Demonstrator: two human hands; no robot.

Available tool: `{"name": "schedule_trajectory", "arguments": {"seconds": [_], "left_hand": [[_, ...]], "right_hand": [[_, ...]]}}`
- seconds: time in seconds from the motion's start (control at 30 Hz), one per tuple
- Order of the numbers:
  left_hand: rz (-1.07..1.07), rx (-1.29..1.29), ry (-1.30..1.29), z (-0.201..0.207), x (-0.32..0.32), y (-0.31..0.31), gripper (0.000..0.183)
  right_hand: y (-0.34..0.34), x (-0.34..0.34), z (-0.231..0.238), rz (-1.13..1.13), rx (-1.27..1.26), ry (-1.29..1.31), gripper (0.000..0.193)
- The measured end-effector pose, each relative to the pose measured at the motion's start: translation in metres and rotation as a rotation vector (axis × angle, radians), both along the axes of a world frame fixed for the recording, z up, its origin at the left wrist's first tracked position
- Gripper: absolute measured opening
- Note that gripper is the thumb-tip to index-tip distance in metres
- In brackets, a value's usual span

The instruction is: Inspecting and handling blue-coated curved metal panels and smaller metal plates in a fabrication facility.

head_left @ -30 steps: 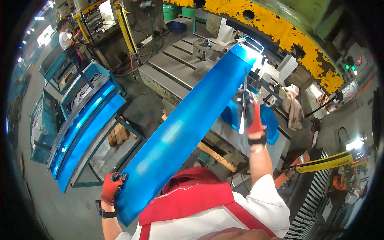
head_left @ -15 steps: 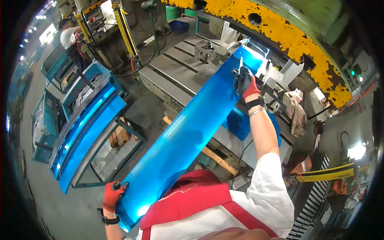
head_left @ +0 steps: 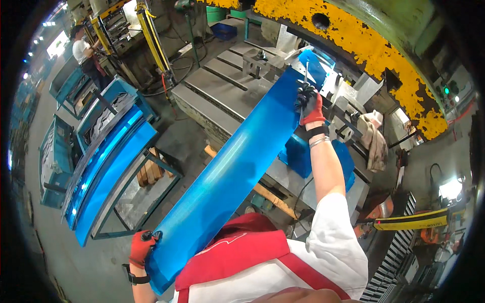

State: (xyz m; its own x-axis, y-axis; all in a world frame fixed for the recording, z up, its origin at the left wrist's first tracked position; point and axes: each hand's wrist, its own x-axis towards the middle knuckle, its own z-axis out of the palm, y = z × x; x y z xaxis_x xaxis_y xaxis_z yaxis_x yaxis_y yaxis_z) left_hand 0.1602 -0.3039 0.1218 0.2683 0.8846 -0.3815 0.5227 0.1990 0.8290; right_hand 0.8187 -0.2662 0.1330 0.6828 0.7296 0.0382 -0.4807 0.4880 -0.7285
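A long blue metal sheet [head_left: 222,166] slants from my lower left up to the press. Its near-left corner is gripped by my left hand [head_left: 143,247], in a red and black glove, with the thumb on top. Near the far end, at the sheet's right edge, my right hand [head_left: 309,105] is closed round a slim pale rod-like tool [head_left: 306,71] that points away from me. Whether those fingers also pinch the sheet is hidden. The far end lies over the press bed, beside metal blocks, with a smaller blue piece [head_left: 311,61] just beyond it.
The slotted press bed [head_left: 212,86] is under a yellow press beam [head_left: 348,35]. Blue pieces [head_left: 298,154] lie right of the sheet. More blue sheets [head_left: 113,177] rest on a rack at left, near bins [head_left: 55,166]. Another person [head_left: 83,53] stands far left. A yellow bar [head_left: 411,220] is at right.
The sheet has tilted slightly, and the bright glare at both its ends has faded. Its far end shows a little nearer to me. My right forearm has shifted slightly left; my left hand stays nearly still.
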Motion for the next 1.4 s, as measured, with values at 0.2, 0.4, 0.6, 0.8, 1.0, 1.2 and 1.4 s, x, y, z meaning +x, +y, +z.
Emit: {"name": "schedule_trajectory", "arguments": {"seconds": [0.2,0.4,0.6,0.8,1.0,1.2,1.4], "left_hand": [[0.093,-0.050,-0.036,0.012,0.001,-0.004,0.013],[-0.043,-0.025,0.037,0.006,-0.003,0.004,0.010],[-0.027,-0.024,0.007,-0.009,-0.016,0.005,0.009],[0.017,-0.063,-0.036,-0.013,-0.029,0.001,0.023],[0.050,-0.003,0.005,-0.031,-0.036,-0.003,0.023],[-0.004,-0.104,-0.016,0.003,-0.008,-0.005,0.017],[0.069,-0.075,-0.052,0.008,-0.007,-0.001,0.017]], "right_hand": [[-0.024,-0.016,0.023,0.053,-0.047,-0.036,0.020],[-0.020,-0.014,0.014,-0.165,-0.389,-0.267,0.024],[-0.019,-0.010,0.017,-0.178,-0.410,-0.366,0.025],[-0.011,-0.033,0.008,-0.186,0.056,-0.041,0.029],[0.003,-0.029,-0.004,-0.274,-0.135,-0.062,0.023],[-0.011,-0.042,0.013,-0.331,-0.223,-0.179,0.016],[-0.027,-0.006,0.002,-0.260,-0.261,-0.285,0.024]]}}
